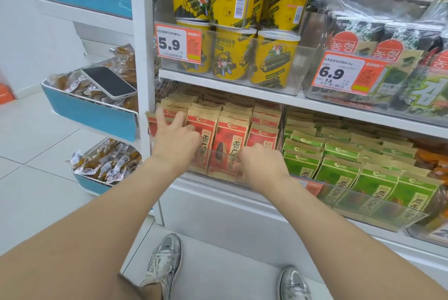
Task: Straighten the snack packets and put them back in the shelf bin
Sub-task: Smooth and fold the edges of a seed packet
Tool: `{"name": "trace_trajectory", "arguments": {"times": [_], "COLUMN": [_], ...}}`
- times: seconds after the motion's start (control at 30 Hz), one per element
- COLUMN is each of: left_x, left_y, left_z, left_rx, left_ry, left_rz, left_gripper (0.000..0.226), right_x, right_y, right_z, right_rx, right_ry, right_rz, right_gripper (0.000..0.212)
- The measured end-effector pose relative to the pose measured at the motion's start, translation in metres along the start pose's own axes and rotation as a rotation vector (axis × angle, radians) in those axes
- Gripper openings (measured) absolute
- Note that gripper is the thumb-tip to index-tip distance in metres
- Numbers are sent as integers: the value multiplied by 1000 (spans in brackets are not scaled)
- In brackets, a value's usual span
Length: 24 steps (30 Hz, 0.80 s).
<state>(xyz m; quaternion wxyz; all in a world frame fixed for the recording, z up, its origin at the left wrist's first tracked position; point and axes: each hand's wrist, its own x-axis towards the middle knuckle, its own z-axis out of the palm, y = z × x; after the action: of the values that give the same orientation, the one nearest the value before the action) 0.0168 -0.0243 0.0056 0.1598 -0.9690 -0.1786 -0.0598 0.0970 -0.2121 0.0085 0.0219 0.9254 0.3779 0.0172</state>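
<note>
Red and tan snack packets [231,130] stand upright in rows inside a clear plastic shelf bin [218,173] on the lower shelf. My left hand [174,137] reaches into the left side of the bin, fingers spread and touching the tops of the left packets. My right hand [259,161] is at the bin's front wall, its fingers curled around the front packets at the rim. The lower halves of the front packets show through the clear wall.
Green packets [339,168] fill a neighbouring clear bin to the right. Yellow tubs [232,55] and seaweed packs [400,62] sit on the shelf above. At left, blue wire baskets hold wrapped snacks, with a phone [109,84] lying on the upper one. My shoes stand on the tiled floor below.
</note>
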Motion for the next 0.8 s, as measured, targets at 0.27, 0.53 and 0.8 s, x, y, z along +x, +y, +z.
{"name": "trace_trajectory", "arguments": {"times": [0.27, 0.53, 0.8], "left_x": [14, 15, 16], "left_y": [18, 6, -13], "left_z": [10, 14, 27], "left_rx": [82, -172, -401], "left_ry": [-37, -2, 398], "left_rz": [1, 80, -204], "left_gripper": [22, 11, 54], "right_x": [15, 11, 36], "right_y": [2, -2, -12], "right_z": [10, 6, 23], "right_rx": [-57, 5, -111], "right_ry": [-42, 0, 311], "right_rz": [-17, 6, -131], "right_gripper": [26, 37, 50]}}
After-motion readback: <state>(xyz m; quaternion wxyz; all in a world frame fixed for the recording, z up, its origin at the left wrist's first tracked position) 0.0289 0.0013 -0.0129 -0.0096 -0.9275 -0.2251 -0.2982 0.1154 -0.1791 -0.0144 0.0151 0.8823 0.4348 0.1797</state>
